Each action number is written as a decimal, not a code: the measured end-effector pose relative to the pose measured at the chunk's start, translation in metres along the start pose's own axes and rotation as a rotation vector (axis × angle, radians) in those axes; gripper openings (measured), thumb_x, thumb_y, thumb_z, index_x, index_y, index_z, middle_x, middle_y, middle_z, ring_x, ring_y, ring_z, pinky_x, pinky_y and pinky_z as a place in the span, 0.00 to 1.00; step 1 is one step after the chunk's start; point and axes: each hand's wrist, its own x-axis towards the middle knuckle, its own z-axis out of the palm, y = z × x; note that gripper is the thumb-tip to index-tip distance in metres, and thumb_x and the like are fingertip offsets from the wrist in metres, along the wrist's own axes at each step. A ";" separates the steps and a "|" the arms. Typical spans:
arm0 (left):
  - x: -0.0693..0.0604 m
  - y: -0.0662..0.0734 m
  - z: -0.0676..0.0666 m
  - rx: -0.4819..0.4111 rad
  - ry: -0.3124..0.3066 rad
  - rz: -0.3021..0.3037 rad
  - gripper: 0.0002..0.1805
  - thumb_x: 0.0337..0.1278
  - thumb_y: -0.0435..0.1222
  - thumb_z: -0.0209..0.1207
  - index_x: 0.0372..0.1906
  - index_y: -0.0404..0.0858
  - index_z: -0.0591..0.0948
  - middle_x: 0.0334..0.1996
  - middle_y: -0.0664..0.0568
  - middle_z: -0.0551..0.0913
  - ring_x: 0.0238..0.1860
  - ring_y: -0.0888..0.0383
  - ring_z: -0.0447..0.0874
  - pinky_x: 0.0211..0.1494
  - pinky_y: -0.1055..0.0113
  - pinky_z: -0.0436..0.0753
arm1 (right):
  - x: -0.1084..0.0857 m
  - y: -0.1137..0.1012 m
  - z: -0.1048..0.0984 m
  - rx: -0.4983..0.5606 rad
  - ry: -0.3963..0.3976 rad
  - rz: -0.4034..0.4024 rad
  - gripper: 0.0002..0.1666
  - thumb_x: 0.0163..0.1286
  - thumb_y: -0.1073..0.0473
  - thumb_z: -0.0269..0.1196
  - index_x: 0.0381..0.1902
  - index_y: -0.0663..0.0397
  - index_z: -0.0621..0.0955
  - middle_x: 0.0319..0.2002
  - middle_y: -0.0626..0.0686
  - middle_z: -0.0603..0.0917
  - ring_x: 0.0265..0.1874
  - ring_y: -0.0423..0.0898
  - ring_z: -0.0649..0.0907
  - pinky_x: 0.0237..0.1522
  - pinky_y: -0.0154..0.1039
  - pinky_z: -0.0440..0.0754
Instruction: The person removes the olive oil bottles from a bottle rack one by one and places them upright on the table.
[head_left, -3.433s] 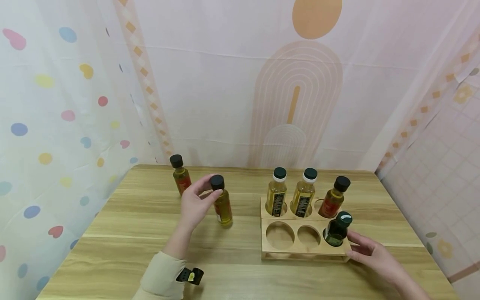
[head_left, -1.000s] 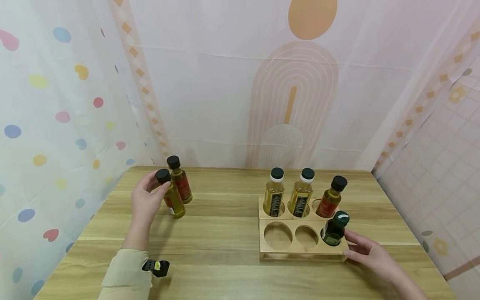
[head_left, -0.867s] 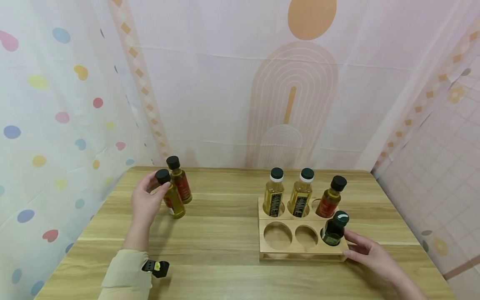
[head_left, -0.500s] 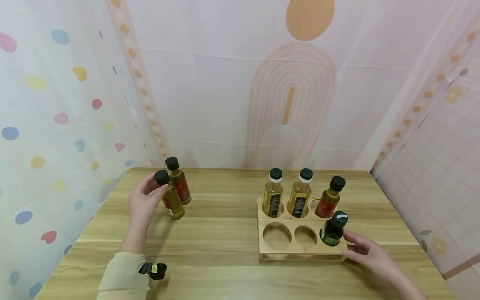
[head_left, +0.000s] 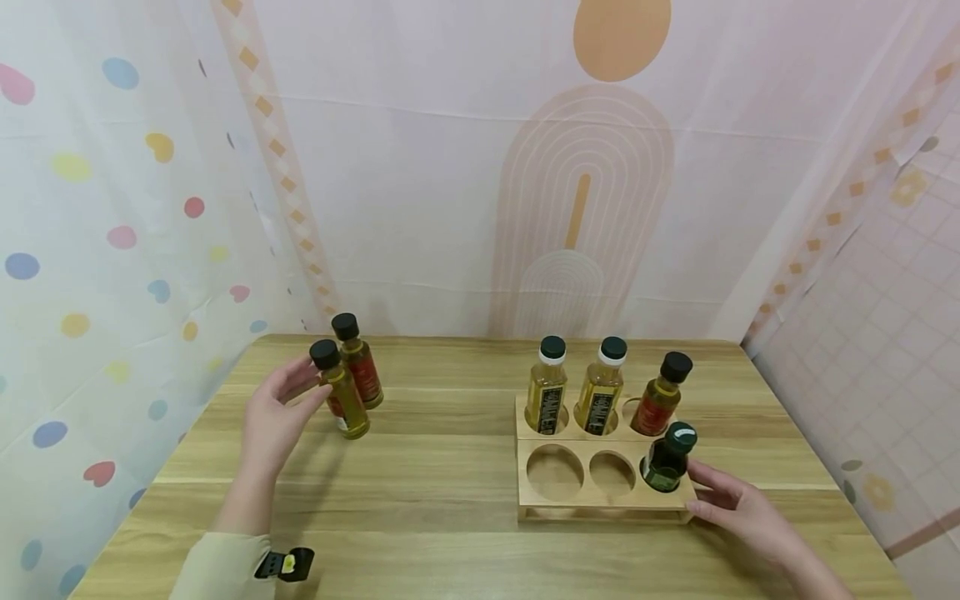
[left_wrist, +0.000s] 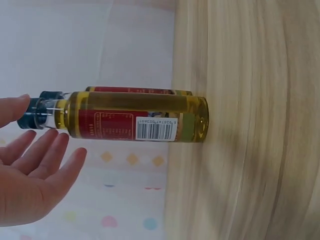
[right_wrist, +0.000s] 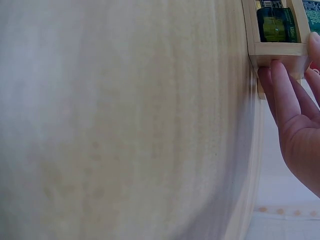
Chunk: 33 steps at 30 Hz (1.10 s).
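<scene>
On the left part of the wooden surface (head_left: 420,500), the front bottle (head_left: 345,402) stands upright with its black cap on, just beside the back bottle (head_left: 366,377). I can't tell if the two touch. The left hand (head_left: 276,412) is by the cap of the front bottle. Its fingers are wide and loose and don't grip; whether one touches it is hard to say. The right hand (head_left: 750,512) rests its rather straight fingers on the end of the wooden rack (head_left: 585,492).

If a left finger catches the cap, the front bottle could tip over and knock down the back one. A hard push from the right hand could make the rack slide, and a bump could shake the short dark bottle (head_left: 664,468) close by.

The front bottle has a red label with a barcode (left_wrist: 156,129), but its numbers and small words are too tiny to read surely. Black labels on the two pale oil bottles (head_left: 547,392) (head_left: 601,393) have big, light letters, too fuzzy for me to read.
</scene>
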 end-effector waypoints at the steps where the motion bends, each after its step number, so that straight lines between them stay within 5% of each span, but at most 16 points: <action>1: -0.002 0.001 -0.001 0.006 -0.009 0.007 0.30 0.63 0.36 0.65 0.68 0.33 0.71 0.59 0.37 0.78 0.51 0.68 0.79 0.48 0.85 0.74 | 0.000 0.000 0.000 -0.002 0.000 0.002 0.36 0.71 0.67 0.61 0.67 0.84 0.59 0.64 0.84 0.59 0.48 0.27 0.78 0.46 0.30 0.81; 5: -0.008 0.003 -0.005 0.047 -0.043 0.025 0.32 0.64 0.38 0.65 0.69 0.30 0.70 0.59 0.35 0.78 0.50 0.70 0.79 0.45 0.85 0.75 | 0.000 -0.001 0.000 -0.006 0.001 0.004 0.36 0.71 0.67 0.62 0.67 0.83 0.60 0.64 0.84 0.59 0.48 0.26 0.78 0.46 0.30 0.81; 13: -0.022 0.005 -0.003 0.088 -0.123 0.030 0.34 0.65 0.40 0.64 0.68 0.27 0.68 0.57 0.34 0.79 0.57 0.40 0.78 0.45 0.85 0.74 | -0.001 -0.002 0.000 -0.008 0.001 0.007 0.36 0.71 0.67 0.62 0.67 0.84 0.59 0.64 0.84 0.59 0.48 0.26 0.78 0.46 0.30 0.81; 24: -0.036 0.000 0.018 0.077 -0.185 0.029 0.30 0.65 0.38 0.64 0.66 0.28 0.70 0.55 0.35 0.81 0.54 0.40 0.81 0.46 0.82 0.75 | 0.000 0.000 -0.001 -0.003 0.000 -0.008 0.36 0.71 0.67 0.61 0.67 0.83 0.60 0.64 0.84 0.59 0.48 0.27 0.78 0.47 0.29 0.80; 33: -0.046 0.001 0.049 0.025 -0.260 0.035 0.27 0.63 0.34 0.65 0.64 0.30 0.73 0.50 0.37 0.84 0.49 0.47 0.84 0.48 0.73 0.80 | 0.000 0.000 -0.001 0.006 -0.003 -0.006 0.35 0.71 0.67 0.61 0.67 0.82 0.60 0.64 0.84 0.58 0.48 0.27 0.78 0.47 0.29 0.80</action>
